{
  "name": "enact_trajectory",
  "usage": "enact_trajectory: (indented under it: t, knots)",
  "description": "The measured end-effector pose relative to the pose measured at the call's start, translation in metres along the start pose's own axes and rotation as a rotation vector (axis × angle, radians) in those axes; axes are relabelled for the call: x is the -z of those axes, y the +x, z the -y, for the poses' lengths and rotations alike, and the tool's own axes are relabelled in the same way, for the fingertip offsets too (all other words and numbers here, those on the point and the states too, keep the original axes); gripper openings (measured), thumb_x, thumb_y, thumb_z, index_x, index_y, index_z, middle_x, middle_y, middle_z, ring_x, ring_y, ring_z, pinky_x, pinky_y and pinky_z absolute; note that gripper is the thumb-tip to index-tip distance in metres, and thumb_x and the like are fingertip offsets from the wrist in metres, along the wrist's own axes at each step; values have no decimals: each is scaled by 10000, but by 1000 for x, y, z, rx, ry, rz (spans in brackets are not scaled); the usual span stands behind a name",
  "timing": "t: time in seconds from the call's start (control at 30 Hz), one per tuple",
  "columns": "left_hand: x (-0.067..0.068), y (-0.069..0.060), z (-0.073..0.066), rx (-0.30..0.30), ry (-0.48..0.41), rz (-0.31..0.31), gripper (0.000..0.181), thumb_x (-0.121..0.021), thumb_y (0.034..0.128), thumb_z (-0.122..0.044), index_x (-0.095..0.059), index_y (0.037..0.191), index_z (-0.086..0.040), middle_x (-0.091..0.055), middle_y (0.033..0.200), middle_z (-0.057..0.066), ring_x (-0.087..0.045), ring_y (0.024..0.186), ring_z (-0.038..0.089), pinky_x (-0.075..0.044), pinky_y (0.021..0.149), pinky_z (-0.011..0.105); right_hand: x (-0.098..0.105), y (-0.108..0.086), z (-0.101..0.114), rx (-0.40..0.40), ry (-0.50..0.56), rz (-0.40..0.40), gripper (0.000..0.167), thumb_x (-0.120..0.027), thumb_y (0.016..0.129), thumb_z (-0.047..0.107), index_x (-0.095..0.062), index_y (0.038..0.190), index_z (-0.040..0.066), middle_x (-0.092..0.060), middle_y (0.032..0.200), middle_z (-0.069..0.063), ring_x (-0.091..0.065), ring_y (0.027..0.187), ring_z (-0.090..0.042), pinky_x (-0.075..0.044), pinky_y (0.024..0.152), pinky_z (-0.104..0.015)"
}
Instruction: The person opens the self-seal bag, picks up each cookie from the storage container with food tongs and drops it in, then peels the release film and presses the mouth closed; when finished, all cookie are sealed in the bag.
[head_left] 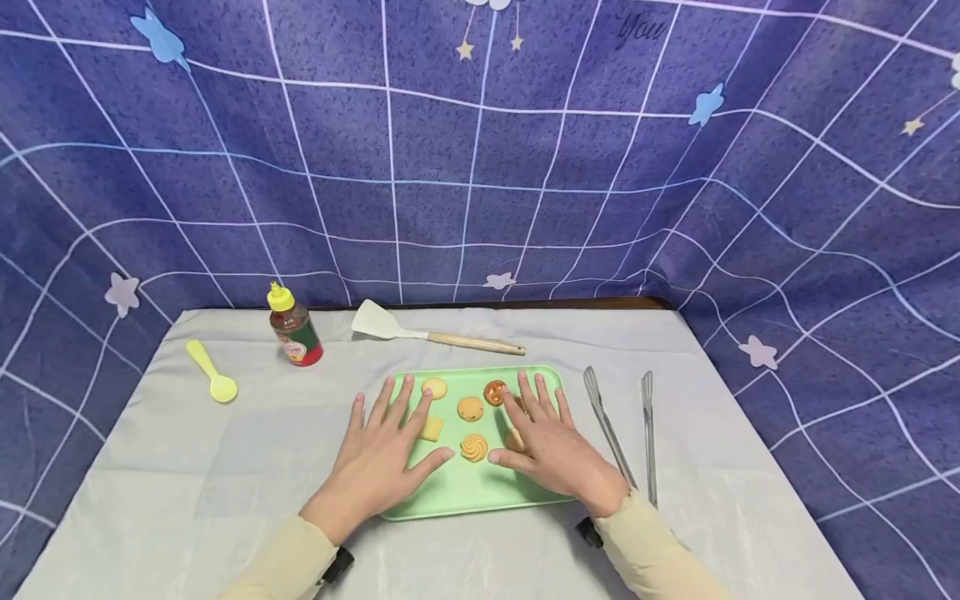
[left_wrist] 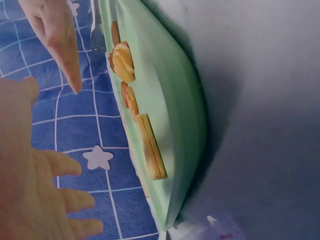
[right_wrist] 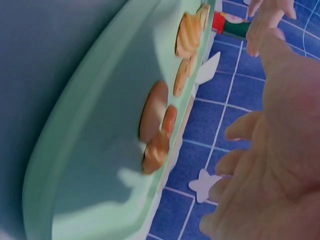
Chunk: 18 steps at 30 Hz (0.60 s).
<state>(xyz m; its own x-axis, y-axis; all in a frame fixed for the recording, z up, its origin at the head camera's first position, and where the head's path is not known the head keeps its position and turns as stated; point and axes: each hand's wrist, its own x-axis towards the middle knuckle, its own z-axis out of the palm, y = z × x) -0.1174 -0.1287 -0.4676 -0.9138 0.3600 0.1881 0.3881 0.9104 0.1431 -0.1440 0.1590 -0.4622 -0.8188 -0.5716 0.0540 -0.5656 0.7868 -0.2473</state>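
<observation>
Since the biscuits (head_left: pixel 474 447) sit mostly spaced out on the green tray (head_left: pixel 450 493), a slow, level approach would likely leave them undisturbed. Over the tray, the left hand (head_left: pixel 375 468) and right hand (head_left: pixel 555 454) are apart, fingers spread, gripping nothing; choosing one biscuit and pinching its rim lightly should limit crumbling. Elbow room matters too: long metal pieces (head_left: pixel 609 422) lie near the right sleeve (head_left: pixel 660 546) on the bench (head_left: pixel 750 500).
</observation>
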Motion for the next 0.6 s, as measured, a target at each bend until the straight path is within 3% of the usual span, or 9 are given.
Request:
enact_trajectory:
  t: [0.13, 0.33, 0.43, 0.6]
  knots:
    - [0, -2, 4, -39, -60, -73, 838, -445, 974, -709, -430, 1544, -94, -306, 1608, 185, -262, 1465, 417, -230, 1131, 637, -1, 8, 4, 82, 63, -27, 919, -593, 938, 650, -310, 1584, 62, -136, 1641, -200, -58, 1502, -388, -165, 1160, -621]
    - [2, -10, 20, -34, -128, -154, 789, -580, 951, -640, -509, 1486, -65, -416, 1544, 175, -399, 1378, 397, -302, 1107, 587, -5, 26, 11, 235, 125, -115, 698, -738, 911, 508, -589, 1408, 39, -511, 1466, -194, -448, 1381, -340, -371, 1096, -533]
    - [6, -18, 34, -14, -167, -163, 758, -612, 943, -623, -536, 1470, -84, -442, 1524, 151, -428, 1350, 370, -370, 1047, 593, -9, 37, 18, 280, 114, -130, 579, -747, 917, 478, -663, 1334, 86, -613, 1370, -117, -552, 1285, -255, -438, 1050, -449]
    - [8, -34, 66, 12, -189, -154, 689, -671, 930, -573, -584, 1430, -106, -477, 1487, 129, -462, 1299, 355, -432, 947, 610, -13, 57, 39, 329, 101, -104, 518, -738, 921, 491, -701, 1287, 126, -662, 1284, -40, -594, 1197, -185, -465, 1011, -355]
